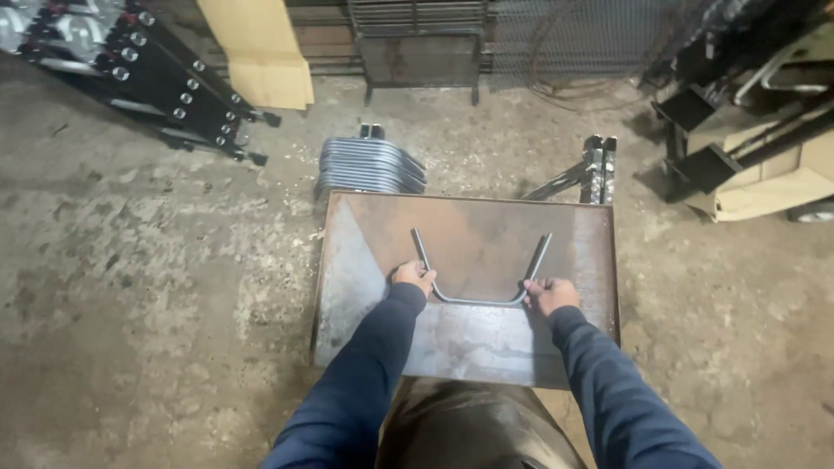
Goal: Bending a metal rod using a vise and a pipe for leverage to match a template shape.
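A U-shaped bent metal rod [480, 300] lies flat on a rusty steel plate [486, 347] in front of me, its two legs pointing away. My left hand [412, 275] grips the rod at its left bend. My right hand [549, 294] grips it at the right bend. Both arms wear dark blue sleeves.
A stack of several similar bent rods [369, 165] leans behind the plate's far left corner. Metal bars [596, 167] stand at the far right corner. A black rack with bolts [165, 78] lies at top left, cardboard [261, 52] and a metal grate [421, 48] behind, a cart [756, 148] at right. Concrete floor all around.
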